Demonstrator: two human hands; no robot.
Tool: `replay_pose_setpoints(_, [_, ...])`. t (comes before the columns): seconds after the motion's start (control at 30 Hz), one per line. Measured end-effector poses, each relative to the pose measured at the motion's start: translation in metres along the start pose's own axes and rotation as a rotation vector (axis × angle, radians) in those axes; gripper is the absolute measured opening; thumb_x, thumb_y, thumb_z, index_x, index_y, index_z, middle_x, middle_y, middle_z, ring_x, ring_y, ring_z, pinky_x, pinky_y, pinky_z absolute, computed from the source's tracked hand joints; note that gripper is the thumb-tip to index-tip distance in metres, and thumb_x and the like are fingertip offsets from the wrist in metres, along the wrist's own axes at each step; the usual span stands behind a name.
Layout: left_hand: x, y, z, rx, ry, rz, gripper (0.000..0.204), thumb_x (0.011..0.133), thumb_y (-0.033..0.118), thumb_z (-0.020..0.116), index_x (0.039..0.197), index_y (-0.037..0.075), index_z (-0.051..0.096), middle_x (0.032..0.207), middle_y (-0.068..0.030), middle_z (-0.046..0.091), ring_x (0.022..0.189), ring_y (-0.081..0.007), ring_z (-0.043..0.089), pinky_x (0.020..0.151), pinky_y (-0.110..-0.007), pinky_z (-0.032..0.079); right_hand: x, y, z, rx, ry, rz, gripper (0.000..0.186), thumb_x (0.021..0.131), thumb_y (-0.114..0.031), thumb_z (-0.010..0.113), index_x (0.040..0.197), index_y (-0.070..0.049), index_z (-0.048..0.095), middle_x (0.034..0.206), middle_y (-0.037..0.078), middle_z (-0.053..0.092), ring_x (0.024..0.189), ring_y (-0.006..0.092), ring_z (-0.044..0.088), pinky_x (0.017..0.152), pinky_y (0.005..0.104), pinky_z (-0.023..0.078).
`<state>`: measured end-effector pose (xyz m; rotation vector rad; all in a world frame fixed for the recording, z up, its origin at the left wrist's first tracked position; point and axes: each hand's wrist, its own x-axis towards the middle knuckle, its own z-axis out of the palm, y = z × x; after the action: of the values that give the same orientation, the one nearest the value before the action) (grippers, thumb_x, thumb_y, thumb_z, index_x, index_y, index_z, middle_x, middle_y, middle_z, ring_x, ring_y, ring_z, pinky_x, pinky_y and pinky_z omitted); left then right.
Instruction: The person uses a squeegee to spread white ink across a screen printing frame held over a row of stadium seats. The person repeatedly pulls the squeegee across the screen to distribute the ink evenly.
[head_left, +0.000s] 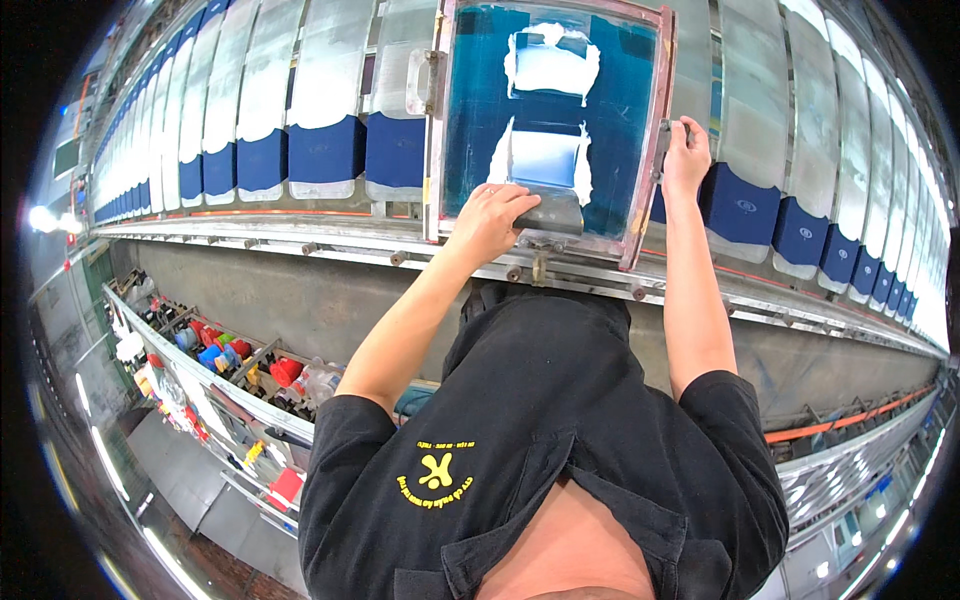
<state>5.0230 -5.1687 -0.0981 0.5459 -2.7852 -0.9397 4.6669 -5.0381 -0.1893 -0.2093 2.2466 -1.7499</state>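
Note:
A screen-printing frame (434, 190) with a blue mesh (475, 90) lies in front of me. On the mesh are two white ink patches, an upper one (555, 68) and a lower one (545, 158). My left hand (488, 222) is closed on a dark squeegee (555, 213) at the near end of the mesh, just below the lower patch. The squeegee's lower edge is hidden. My right hand (688, 160) is closed round a small dark handle (660, 150) on the frame's right side. Another handle (416, 82), pale and looped, is on the frame's left side.
Long pale boards with navy fabric pieces (325, 158) run in a row to the left and right (742, 208). A metal rail (400, 258) passes between me and the frame. Behind me on the left stands a rack (270, 415) with colourful containers.

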Motion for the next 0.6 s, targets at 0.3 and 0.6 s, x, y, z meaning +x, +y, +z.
replay_pose_setpoints(0.3, [0.075, -0.029, -0.058, -0.039, -0.062, 0.032, 0.038, 0.082, 0.012, 0.087, 0.119, 0.009, 0.079, 0.114, -0.0106, 0.080, 0.108, -0.0322, 0.074, 0.104, -0.046, 0.051, -0.032, -0.022, 0.032, -0.317, 0.022, -0.020, 0.041, 0.097, -0.030, 0.079, 0.129, -0.006, 0.071, 0.108, 0.006, 0.074, 0.097, 0.0164, 0.068, 0.090, 0.0326, 0.054])
replay_pose_setpoints(0.6, [0.101, -0.044, -0.074, -0.087, -0.108, -0.006, 0.029, 0.086, 0.012, 0.085, 0.113, 0.005, 0.079, 0.110, -0.0138, 0.079, 0.100, -0.0368, 0.075, 0.091, -0.045, 0.057, -0.035, -0.034, 0.035, -0.363, 0.030, -0.004, 0.046, 0.096, -0.039, 0.078, 0.131, -0.011, 0.068, 0.096, 0.003, 0.074, 0.088, 0.0175, 0.071, 0.086, 0.0355, 0.055])
